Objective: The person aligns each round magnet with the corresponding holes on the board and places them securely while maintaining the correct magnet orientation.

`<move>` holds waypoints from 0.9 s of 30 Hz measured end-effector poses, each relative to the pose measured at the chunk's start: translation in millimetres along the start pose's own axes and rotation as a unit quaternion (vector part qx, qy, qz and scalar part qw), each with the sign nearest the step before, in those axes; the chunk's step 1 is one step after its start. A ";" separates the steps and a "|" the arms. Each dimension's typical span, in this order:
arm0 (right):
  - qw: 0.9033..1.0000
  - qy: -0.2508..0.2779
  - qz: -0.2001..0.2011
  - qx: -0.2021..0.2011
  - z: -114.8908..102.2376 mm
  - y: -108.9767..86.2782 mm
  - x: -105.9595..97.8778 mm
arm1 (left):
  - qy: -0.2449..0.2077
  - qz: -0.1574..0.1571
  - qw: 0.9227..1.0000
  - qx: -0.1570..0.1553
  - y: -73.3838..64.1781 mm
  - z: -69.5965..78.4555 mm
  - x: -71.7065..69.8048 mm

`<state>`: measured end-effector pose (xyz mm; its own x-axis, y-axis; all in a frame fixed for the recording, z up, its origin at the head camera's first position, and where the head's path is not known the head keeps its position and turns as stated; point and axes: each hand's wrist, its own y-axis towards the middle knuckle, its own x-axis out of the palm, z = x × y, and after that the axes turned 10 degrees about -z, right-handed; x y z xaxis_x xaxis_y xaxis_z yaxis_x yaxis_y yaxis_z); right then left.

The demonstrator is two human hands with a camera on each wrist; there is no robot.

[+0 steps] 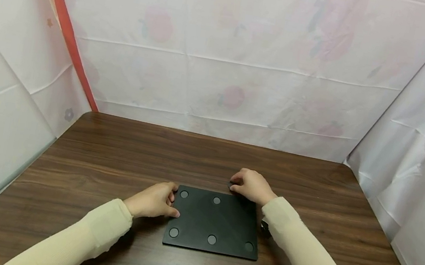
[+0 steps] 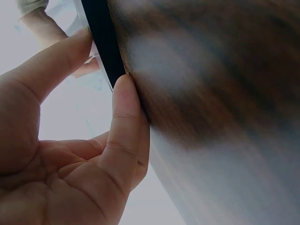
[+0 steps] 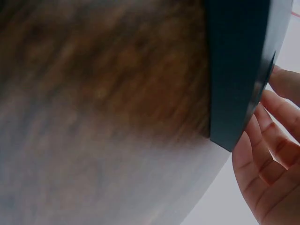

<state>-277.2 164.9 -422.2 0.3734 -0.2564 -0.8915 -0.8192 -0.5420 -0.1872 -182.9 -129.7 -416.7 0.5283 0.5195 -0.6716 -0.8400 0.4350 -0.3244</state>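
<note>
A flat black rectangular board (image 1: 218,222) lies on the brown table, with several round grey spots on its face. My left hand (image 1: 154,200) grips the board's left edge, thumb over the top and fingers along the side. In the left wrist view, the thumb and a finger of this hand (image 2: 108,122) meet the board's dark edge (image 2: 105,42). Above the board's far right corner, my right hand (image 1: 252,186) pinches a small, thin dark piece (image 1: 230,185) between thumb and fingers. That corner is hidden under the right hand.
The wooden table (image 1: 141,153) extends around the board on all sides. Pale patterned curtains (image 1: 212,81) hang behind its far edge and along both sides. A red strip (image 1: 69,29) runs down the curtain at the left. A dark strap (image 1: 265,228) shows under the right sleeve.
</note>
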 end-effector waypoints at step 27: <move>1.000 -0.026 -0.002 0.012 -1.4 0.9 1.0 | 0.003 0.000 1.000 0.004 -0.5 1.0 -0.1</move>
<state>-276.9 163.1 -422.7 0.3546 -0.2124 -0.9106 -0.8284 -0.5231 -0.2006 -182.4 -129.3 -415.9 0.5276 0.5147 -0.6759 -0.8390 0.4403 -0.3196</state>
